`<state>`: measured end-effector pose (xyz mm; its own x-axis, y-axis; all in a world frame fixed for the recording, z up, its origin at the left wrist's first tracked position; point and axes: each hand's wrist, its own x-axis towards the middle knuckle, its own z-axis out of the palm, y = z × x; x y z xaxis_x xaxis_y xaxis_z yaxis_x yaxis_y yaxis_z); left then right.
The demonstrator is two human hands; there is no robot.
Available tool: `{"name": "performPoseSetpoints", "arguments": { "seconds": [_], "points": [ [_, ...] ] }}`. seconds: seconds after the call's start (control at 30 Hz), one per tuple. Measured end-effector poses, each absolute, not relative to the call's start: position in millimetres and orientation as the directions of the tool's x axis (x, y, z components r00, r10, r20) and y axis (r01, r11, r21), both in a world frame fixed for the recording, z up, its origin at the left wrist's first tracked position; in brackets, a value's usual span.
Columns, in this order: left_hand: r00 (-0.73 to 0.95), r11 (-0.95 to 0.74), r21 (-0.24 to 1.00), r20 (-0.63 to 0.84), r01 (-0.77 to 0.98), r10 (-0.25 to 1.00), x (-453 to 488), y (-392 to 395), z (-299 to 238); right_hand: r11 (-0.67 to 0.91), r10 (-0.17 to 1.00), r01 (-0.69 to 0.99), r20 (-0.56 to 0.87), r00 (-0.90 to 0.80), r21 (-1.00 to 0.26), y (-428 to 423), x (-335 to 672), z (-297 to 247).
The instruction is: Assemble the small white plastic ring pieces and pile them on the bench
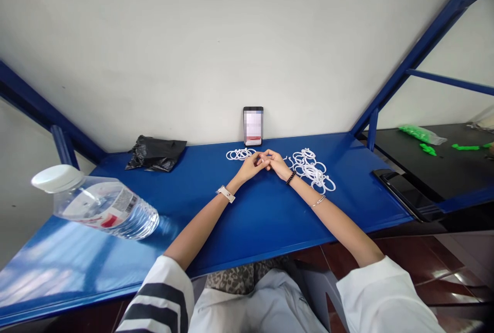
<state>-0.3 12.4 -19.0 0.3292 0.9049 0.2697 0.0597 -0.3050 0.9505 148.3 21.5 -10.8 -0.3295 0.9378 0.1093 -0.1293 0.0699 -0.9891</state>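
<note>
My left hand and my right hand meet over the middle of the blue table, fingertips pinched together. A small pale bit shows between the fingers, too small to name. Just behind my left hand lies a neat row of white plastic rings, partly covered by the fingers. To the right of my right hand is a loose heap of white plastic rings, tangled over one another.
A phone leans upright against the wall. A black plastic bag lies at the back left, and a water bottle stands at the left. Another dark phone rests at the right edge. Green pieces are on a black table beyond.
</note>
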Motion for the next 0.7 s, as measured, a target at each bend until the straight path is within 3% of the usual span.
{"name": "performPoseSetpoints", "arguments": {
  "seconds": [0.2, 0.4, 0.7],
  "points": [
    [0.312, -0.249, 0.968, 0.226, 0.035, 0.923, 0, 16, -21, 0.037, 0.961, -0.234, 0.098, -0.257, -0.972, 21, 149, -7],
    [0.316, -0.239, 0.971, 0.235, -0.026, 0.919, -2, 19, -18, 0.041, 0.967, -0.245, 0.101, -0.236, -0.969, 22, 148, -6],
    [0.270, -0.049, 0.986, 0.092, -0.159, 0.958, -2, 15, -10, 0.090, 0.947, -0.182, 0.141, -0.289, -0.979, 21, 148, -7]
  ]
}}
